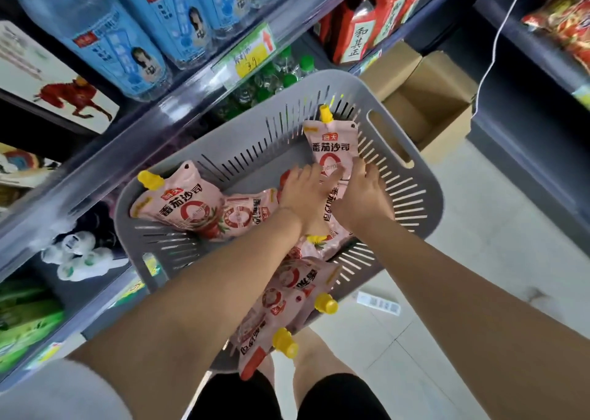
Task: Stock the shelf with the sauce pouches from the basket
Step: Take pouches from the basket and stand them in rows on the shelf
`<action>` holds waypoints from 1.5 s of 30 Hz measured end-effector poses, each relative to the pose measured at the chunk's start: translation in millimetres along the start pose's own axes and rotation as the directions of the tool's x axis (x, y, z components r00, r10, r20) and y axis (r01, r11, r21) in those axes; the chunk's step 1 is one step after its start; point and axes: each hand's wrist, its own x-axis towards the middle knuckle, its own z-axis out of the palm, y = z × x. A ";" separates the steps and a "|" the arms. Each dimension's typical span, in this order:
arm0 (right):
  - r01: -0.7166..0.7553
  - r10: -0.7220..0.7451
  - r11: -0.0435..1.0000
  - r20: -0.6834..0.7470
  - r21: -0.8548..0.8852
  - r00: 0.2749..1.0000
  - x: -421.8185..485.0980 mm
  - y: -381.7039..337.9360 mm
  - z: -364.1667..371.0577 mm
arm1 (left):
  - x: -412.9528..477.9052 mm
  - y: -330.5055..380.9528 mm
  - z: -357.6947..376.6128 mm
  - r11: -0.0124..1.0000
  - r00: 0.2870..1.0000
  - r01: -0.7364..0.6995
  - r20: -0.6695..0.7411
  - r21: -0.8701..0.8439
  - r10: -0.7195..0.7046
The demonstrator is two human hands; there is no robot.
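Several pink sauce pouches point(178, 202) with yellow caps are seen lying inside the grey slotted basket point(242, 138), and two more point(281, 304) are draped over the basket's near rim. One upright pouch point(332, 145) is leant against the basket's far wall, cap uppermost. Both hands are reached into the basket. The left hand point(301, 200) is laid over the heap with its fingers point(314, 169) spread fairly straight on the lower part of the upright pouch. The right hand point(362, 200) is curled round that pouch's lower right edge. Beyond the basket's far left side a shelf point(178, 100) is stocked with blue-labelled bottles point(105, 36). An open cardboard box point(431, 100) is set just beyond the basket's far right corner.
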 end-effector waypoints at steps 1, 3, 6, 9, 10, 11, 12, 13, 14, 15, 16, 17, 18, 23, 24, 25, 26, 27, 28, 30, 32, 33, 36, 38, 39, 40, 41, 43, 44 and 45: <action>-0.016 0.016 1.000 0.015 -0.011 1.000 -0.7 -0.5 -1.3 | 1.8 0.3 2.6 0.999 1.000 0.022 0.010 -0.036 -0.022; -0.033 0.034 0.999 0.025 -0.013 0.999 -2.2 -2.5 -3.9 | 6.0 4.6 8.2 0.994 0.996 0.085 0.045 -0.062 -0.082; -0.029 0.029 0.998 -0.010 -0.052 1.000 -3.6 -4.1 -4.6 | 13.7 12.4 10.1 0.989 0.984 0.150 0.099 -0.020 -0.147; -0.013 0.013 0.999 0.000 -0.033 1.000 -4.5 -5.0 -4.6 | 14.6 11.7 5.7 0.988 0.981 0.132 0.131 0.078 -0.141; -0.003 0.004 1.000 0.023 -0.022 1.000 -5.0 -5.5 -4.8 | 14.4 9.4 7.1 0.989 0.985 0.117 0.115 0.092 -0.127; 0.005 -0.005 1.000 0.033 -0.019 0.999 -5.4 -5.8 -4.8 | 14.1 6.3 9.5 0.990 0.991 0.101 0.082 0.099 -0.110; 0.010 -0.009 1.000 0.028 -0.017 1.000 -6.2 -5.8 -4.8 | 14.0 3.5 11.9 0.991 0.994 0.088 0.049 0.097 -0.093; 0.002 -0.002 1.000 0.026 -0.017 1.000 -7.1 -5.7 -4.8 | 13.8 1.0 14.2 0.993 0.997 0.074 0.028 0.087 -0.077; -0.016 0.016 1.000 0.033 -0.018 0.999 -8.4 -5.6 -5.1 | 13.8 -1.0 15.3 0.996 0.998 0.059 0.013 0.071 -0.060; -0.039 0.039 0.999 0.041 -0.020 0.998 -9.2 -5.3 -5.6 | 14.2 -2.9 14.3 0.997 0.999 0.046 -0.016 0.065 -0.045; -0.061 0.062 0.998 0.045 -0.019 0.997 -9.7 -4.6 -6.7 | 14.9 -4.4 12.6 0.997 0.998 0.040 -0.053 0.069 -0.037; -0.079 0.079 0.997 0.042 -0.004 0.996 -10.4 -3.9 -7.9 | 14.9 -6.4 8.9 0.997 0.994 0.045 -0.103 0.057 -0.039; -0.091 0.090 0.995 0.033 0.027 0.995 -10.9 -3.4 -9.1 | 14.2 -8.6 4.1 0.998 0.986 0.068 -0.152 0.005 -0.067; -0.098 0.111 0.981 -0.069 0.167 0.991 -9.7 -4.7 -12.6 | -0.8 -27.6 -19.3 0.796 0.858 0.351 -0.170 -0.494 -0.484; -0.097 0.111 0.981 -0.073 0.169 0.991 -8.8 -6.6 -12.1 | -8.1 -31.5 -22.8 0.746 0.826 0.386 -0.156 -0.542 -0.541; -0.088 0.098 0.984 -0.060 0.154 0.993 -7.5 -8.8 -10.8 | -16.0 -35.1 -25.5 0.707 0.802 0.417 -0.135 -0.571 -0.582; -0.075 0.080 0.989 -0.034 0.129 0.996 -6.1 -11.5 -8.4 | -24.1 -37.8 -26.7 0.679 0.784 0.446 -0.112 -0.583 -0.610; -0.063 0.064 0.993 -0.012 0.103 0.998 -3.9 -13.4 -5.0 | -32.7 -40.1 -28.6 0.661 0.770 0.469 -0.095 -0.586 -0.631; -0.054 0.055 0.994 0.001 0.090 0.999 -1.1 -15.5 -1.1 | -40.8 -41.9 -28.5 0.643 0.756 0.487 -0.083 -0.591 -0.649; -0.058 0.059 0.996 -0.007 0.074 0.998 4.6 -20.4 7.5 | -55.3 -44.3 -25.3 0.607 0.735 0.504 -0.064 -0.614 -0.675; -0.098 0.101 0.994 -0.052 0.056 0.994 11.7 -28.4 16.5 | -67.6 -47.3 -18.8 0.574 0.725 0.512 -0.037 -0.639 -0.688; -0.140 0.145 0.988 -0.093 0.059 0.985 15.6 -32.2 20.3 | -71.8 -48.6 -15.2 0.557 0.723 0.512 -0.023 -0.654 -0.691; -0.245 0.268 0.961 -0.220 0.125 0.938 28.0 -43.9 35.6 | -79.3 -53.3 -7.1 0.507 0.713 0.479 -0.020 -0.717 -0.701; -0.272 0.310 0.947 -0.273 0.169 0.911 34.3 -51.1 46.0 | -79.3 -54.7 -4.6 0.493 0.710 0.451 -0.035 -0.744 -0.703; -0.282 0.321 0.945 -0.299 0.165 0.899 35.9 -53.3 51.2 | -79.9 -54.2 -2.9 0.492 0.711 0.433 -0.049 -0.755 -0.701; -0.289 0.323 0.946 -0.317 0.149 0.892 37.5 -54.1 56.0 | -80.9 -53.0 -0.7 0.491 0.711 0.412 -0.066 -0.767 -0.700; -0.291 0.319 0.947 -0.324 0.133 0.890 38.7 -54.2 59.4 | -82.2 -51.9 2.0 0.492 0.709 0.392 -0.084 -0.777 -0.700; -0.290 0.311 0.950 -0.320 0.115 0.895 42.5 -55.1 62.4 | -85.3 -50.6 7.2 0.501 0.706 0.363 -0.119 -0.785 -0.698; -0.288 0.313 0.950 -0.320 0.124 0.894 44.7 -54.3 62.6 | -86.1 -50.9 9.5 0.510 0.705 0.351 -0.137 -0.785 -0.696; -0.280 0.316 0.948 -0.322 0.152 0.893 44.1 -56.2 62.2 | -86.1 -51.1 10.8 0.516 0.703 0.346 -0.148 -0.783 -0.696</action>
